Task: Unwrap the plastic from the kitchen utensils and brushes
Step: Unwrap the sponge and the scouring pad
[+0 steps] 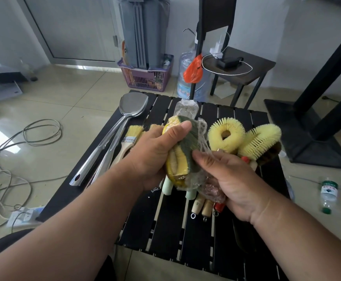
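Both forearms fill the bottom of my view, reaching out over the black slatted bench. My left hand grips a bundle of yellow-and-green sponge scrubbers, thumb laid across the green face near the top, holding it up above the bench. My right hand is curled around a wad of clear plastic wrap that runs up along the bundle's right side and still clings to it. Under the bundle I can see pale green handles and wooden handles with eye hooks, lying on the slats. Just beyond my right hand sit round yellow bristle brushes. To the left lie a steel spatula and a flat paint-style brush, side by side. Behind the bundle, a plastic-wrapped item rests near the far edge. A water bottle lies on the floor at right, and cables trail at left.
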